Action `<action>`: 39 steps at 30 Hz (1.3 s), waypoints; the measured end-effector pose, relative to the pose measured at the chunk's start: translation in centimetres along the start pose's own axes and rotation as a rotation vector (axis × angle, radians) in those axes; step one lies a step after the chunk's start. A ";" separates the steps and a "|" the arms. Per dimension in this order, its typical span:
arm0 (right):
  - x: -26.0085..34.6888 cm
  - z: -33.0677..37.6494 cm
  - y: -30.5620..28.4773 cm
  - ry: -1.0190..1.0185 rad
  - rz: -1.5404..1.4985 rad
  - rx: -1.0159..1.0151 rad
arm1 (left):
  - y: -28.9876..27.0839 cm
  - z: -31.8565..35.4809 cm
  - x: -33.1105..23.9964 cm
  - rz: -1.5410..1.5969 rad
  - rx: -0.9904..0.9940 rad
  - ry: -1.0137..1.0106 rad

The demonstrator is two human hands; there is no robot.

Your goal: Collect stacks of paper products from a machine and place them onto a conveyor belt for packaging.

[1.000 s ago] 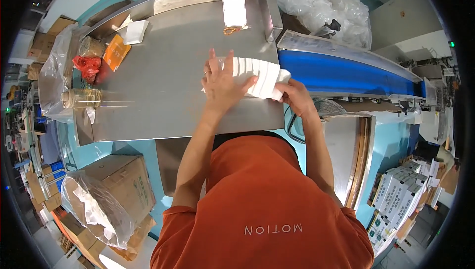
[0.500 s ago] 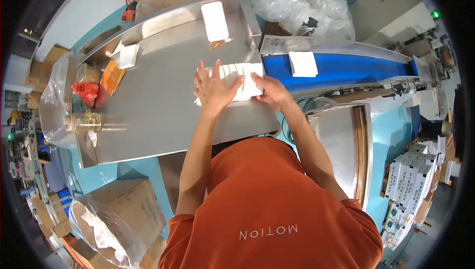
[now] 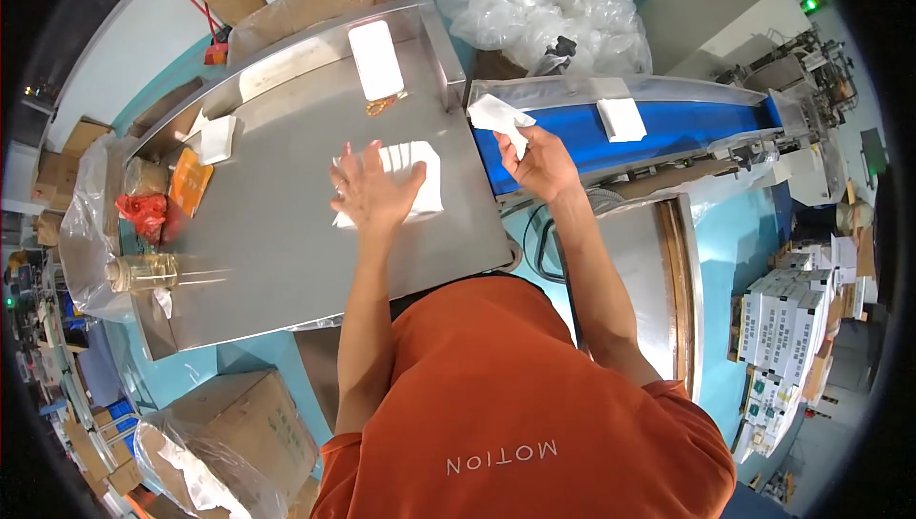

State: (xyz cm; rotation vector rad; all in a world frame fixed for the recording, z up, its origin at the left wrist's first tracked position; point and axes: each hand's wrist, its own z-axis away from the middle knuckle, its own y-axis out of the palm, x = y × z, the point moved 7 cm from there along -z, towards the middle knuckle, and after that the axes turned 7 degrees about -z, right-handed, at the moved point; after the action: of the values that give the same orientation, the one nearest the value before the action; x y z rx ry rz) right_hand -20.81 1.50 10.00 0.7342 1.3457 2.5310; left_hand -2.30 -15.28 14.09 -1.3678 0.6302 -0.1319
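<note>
Left hand (image 3: 370,190): fingers spread wide, palm down over the left part of a stack of folded white sheets (image 3: 421,172). Thumb lies across the top of the stack; how firmly it presses, cannot tell. Stack sits on the grey metal worktop (image 3: 277,233), toward its right end, in a row of overlapping folds.

Right hand (image 3: 542,166): thumb and fingers pinch a single folded white sheet (image 3: 501,118) by its lower right corner, other fingers curled. Sheet is tilted and creased, over the near end of the blue conveyor belt (image 3: 563,152); whether it touches the belt, cannot tell. Paper or thin cloth, unclear.

Farther along the belt, a white folded square (image 3: 622,120) lies flat, well apart from the right hand.

Worktop, far side: white phone-shaped slab (image 3: 377,59), a brown beaded string (image 3: 380,107) just beside its near end. Left side: orange packet (image 3: 190,182), red plastic bag (image 3: 143,216), clear jar (image 3: 143,273) on its side.
</note>
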 end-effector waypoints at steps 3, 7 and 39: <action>0.1 0.8 0.9 0.053 -0.050 0.040 | -0.3 0.4 0.3 -0.005 -0.018 0.004; -1.1 0.5 1.5 0.141 -0.109 0.077 | -0.6 0.5 1.0 -0.008 -0.067 0.015; -7.1 1.5 -0.3 -0.273 1.074 -0.147 | 0.2 0.2 0.3 0.009 -0.068 0.104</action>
State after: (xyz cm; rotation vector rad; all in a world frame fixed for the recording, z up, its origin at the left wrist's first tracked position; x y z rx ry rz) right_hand -13.98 0.09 8.12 2.1037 0.7233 2.9702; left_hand -2.01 -15.19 13.80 -1.4307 0.7336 -0.1769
